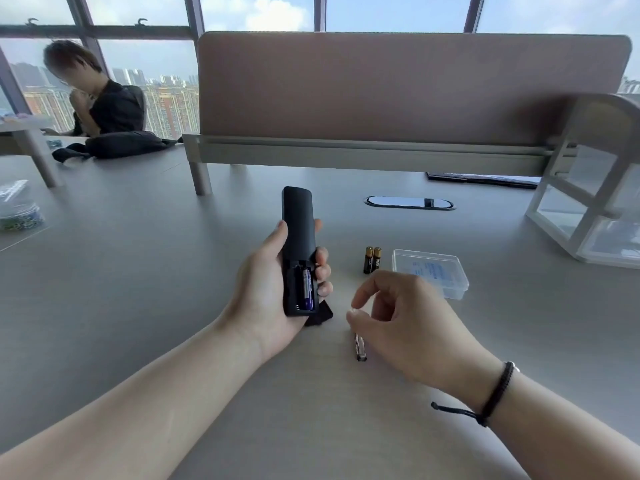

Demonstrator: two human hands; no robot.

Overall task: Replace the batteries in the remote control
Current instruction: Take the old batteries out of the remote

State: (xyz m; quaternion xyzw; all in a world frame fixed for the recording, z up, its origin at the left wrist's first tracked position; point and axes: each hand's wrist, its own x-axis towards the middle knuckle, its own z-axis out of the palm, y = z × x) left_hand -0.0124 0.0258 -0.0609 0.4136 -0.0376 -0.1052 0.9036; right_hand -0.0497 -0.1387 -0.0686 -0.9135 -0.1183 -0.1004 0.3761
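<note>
My left hand (268, 289) grips a black remote control (298, 233), back side up, with its battery bay uncovered. One purple battery (307, 285) sits in the right slot; the left slot looks empty. The black cover (320, 315) lies on the table under the remote's near end. My right hand (405, 320) hovers to the right, fingers loosely curled and apart, holding nothing. Just below its thumb a battery (360, 347) lies on the table. Two black-and-gold batteries (372, 259) stand upright beyond the right hand.
A clear plastic box (431, 277) sits right of the standing batteries. A white rack (588, 202) stands at far right, a divider panel (398, 88) and cable grommet (408, 202) behind. Another person sits at far left beside a black bag (124, 143).
</note>
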